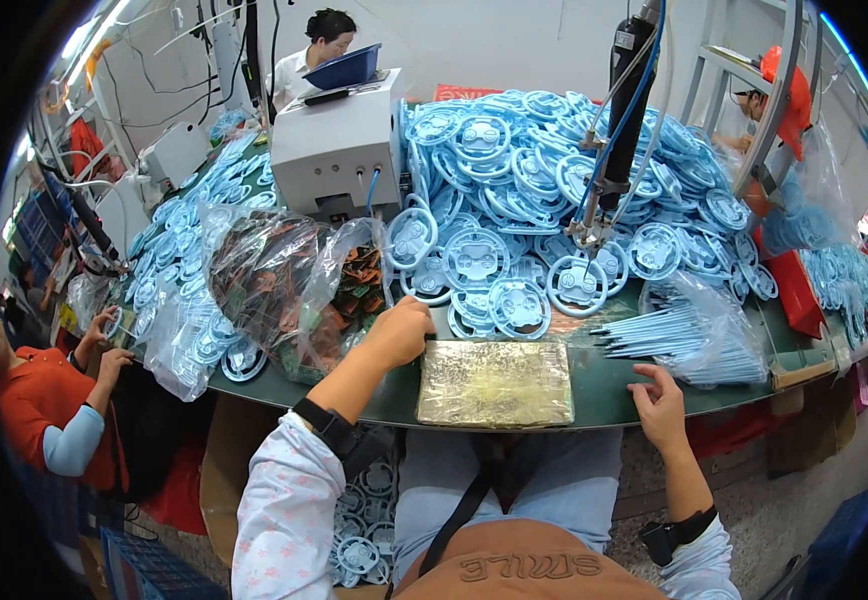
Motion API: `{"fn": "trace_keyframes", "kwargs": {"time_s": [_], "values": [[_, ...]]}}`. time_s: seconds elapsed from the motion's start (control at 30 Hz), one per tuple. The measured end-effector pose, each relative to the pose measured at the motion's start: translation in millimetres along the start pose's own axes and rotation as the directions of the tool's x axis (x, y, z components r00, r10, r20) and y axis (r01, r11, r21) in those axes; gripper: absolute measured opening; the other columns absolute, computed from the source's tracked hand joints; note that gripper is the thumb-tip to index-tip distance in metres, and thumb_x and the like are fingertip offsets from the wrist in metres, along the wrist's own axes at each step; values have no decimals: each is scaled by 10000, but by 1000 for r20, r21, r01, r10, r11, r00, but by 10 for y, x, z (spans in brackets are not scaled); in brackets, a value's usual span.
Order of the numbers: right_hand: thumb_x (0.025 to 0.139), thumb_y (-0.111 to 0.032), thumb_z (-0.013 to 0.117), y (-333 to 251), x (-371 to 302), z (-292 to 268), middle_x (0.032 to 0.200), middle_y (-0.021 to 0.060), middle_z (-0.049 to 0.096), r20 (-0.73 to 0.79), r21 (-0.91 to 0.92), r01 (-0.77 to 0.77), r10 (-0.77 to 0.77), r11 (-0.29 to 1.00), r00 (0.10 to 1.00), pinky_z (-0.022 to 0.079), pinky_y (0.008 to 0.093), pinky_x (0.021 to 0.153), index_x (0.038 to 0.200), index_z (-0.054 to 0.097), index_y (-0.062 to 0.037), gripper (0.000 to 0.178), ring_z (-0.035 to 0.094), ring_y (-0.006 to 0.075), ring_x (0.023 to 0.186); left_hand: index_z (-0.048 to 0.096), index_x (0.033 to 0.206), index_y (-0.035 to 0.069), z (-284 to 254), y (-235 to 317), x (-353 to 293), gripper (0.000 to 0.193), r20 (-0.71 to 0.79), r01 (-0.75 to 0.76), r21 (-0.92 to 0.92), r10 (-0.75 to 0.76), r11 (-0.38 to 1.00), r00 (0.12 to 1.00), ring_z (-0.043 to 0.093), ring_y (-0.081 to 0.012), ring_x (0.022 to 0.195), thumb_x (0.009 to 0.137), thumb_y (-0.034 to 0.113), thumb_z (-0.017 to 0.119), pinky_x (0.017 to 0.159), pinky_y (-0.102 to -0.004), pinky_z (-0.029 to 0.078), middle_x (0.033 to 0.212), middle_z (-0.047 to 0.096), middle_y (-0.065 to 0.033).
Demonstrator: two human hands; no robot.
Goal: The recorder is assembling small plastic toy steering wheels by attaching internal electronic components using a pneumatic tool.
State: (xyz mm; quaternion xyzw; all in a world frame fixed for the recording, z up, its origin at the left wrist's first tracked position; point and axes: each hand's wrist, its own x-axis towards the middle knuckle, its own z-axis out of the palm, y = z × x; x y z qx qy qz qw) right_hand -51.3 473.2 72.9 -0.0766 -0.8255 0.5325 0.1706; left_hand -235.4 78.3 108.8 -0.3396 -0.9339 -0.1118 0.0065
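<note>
My left hand (401,330) is at the table's middle, its fingers curled together beside an open clear bag (284,270) of small brown, orange and green pieces. Whatever the fingertips may hold is hidden. Just right of that hand lies a flat, tape-wrapped block (496,384) at the front edge. My right hand (661,408) is by the front edge, right of the block, its fingers apart and nothing seen in them. Beyond it a clear bag (719,350) holds thin light-blue sticks with dark tips. Light-blue plastic wheel-shaped parts (476,257) lie behind the block.
A large heap of the same blue parts (554,150) fills the table's back. A grey machine box (339,145) with a blue tray (344,68) stands back left. A black cylinder (626,110) with hoses hangs over the parts. At left a person in orange (59,410) works nearby.
</note>
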Motion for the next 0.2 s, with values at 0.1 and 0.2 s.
{"fn": "trace_keyframes", "kwargs": {"time_s": [0.1, 0.2], "values": [[902, 36, 573, 59, -14, -29, 1117, 110, 635, -4, 20, -13, 13, 1000, 1000, 549, 260, 715, 1165, 611, 26, 266, 702, 180, 889, 747, 953, 25, -59, -39, -50, 297, -43, 39, 8, -39, 999, 998, 595, -303, 1045, 725, -73, 583, 895, -383, 496, 1007, 667, -101], [910, 23, 566, 159, 13, -13, 1124, 112, 631, -13, -17, -23, 23, 1000, 1000, 552, 254, 729, 1164, 618, 18, 259, 707, 184, 891, 724, 993, 15, -104, -25, -21, 276, -141, 86, -34, -90, 996, 986, 613, -315, 1061, 772, -54, 575, 916, -393, 493, 1033, 660, -127]]}}
